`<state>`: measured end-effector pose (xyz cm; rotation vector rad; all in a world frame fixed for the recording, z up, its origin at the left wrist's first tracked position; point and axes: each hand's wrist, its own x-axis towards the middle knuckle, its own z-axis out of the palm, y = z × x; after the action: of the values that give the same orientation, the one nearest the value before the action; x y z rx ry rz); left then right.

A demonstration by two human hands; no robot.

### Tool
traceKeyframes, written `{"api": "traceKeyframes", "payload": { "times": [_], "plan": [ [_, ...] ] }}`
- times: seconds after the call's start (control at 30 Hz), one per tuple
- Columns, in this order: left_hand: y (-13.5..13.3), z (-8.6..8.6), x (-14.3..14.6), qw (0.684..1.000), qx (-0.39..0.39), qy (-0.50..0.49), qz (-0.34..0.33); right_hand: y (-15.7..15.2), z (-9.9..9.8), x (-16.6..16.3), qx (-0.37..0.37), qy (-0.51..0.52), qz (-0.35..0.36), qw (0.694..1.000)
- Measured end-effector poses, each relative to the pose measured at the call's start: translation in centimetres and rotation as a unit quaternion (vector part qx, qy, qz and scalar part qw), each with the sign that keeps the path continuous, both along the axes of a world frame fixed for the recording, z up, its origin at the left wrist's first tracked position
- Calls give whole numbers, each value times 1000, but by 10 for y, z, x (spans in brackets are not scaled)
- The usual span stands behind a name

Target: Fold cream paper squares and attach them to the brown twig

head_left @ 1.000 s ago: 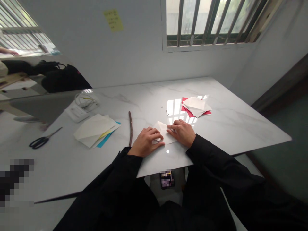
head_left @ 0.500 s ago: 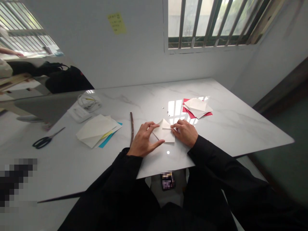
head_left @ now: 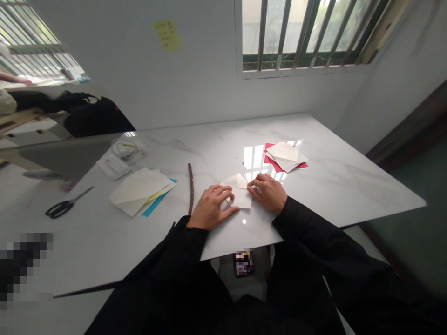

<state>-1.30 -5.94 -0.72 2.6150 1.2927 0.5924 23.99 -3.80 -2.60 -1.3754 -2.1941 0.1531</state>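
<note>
Black sleeves (head_left: 174,260), one pair: worn by the person, crossing the near edge of the counter (head_left: 213,144), a white marbled top.

Hands, two, bare, apart from each other. Left hand (head_left: 211,208): curved over the left part of the paper, thumb and fingers spread with a gap between. Right hand (head_left: 268,191): fingertips gathered at the paper's right edge; whether they pinch it cannot be told.

Folded paper (head_left: 243,200), one, off-white: flat on the counter between the two hands, its peaked corner pointing away from the person.

Scissors (head_left: 61,209), one pair, dark-handled: far to the left, blades angled away.

Stick (head_left: 191,188), one, brown: left of the paper, its near end by the left cuff.

Paper stack (head_left: 136,186), off-white: left of the stick, with a yellow sheet (head_left: 153,198) and a blue sheet (head_left: 152,209) showing at its right side.

Second stack (head_left: 285,156), off-white over red: beyond the right hand.

White box (head_left: 113,166) with pale cable (head_left: 117,148): behind the left stack.

Yellow note (head_left: 167,36), with writing too blurred to read: on the wall.

Barred window (head_left: 296,32): right of the note.
</note>
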Motion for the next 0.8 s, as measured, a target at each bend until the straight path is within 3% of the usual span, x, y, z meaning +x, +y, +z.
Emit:
{"api": "traceKeyframes", "payload": {
  "times": [0.13, 0.27, 0.33, 0.47, 0.63, 0.8],
  "plan": [
    [0, -1, -1, 1000, 9, -21, -11, 3, 1, 5, 24, 41, 74, 996],
    [0, -3, -2, 999, 5, -34, -20, 7, 1, 12, -21, 92, 203, 975],
    [1, -3, -2, 999, -3, -45, -18, 10, -1, 15, -34, 106, 231, 967],
    [1, -2, -1, 997, -20, -70, -4, 11, -6, 16, -33, 125, 218, 967],
    [-1, 2, 0, 996, -52, -74, 0, 10, -6, 12, -63, 151, 151, 975],
    [-1, 1, -2, 993, -67, -93, 11, 10, -5, 12, -81, 170, 144, 971]
  ]
}}
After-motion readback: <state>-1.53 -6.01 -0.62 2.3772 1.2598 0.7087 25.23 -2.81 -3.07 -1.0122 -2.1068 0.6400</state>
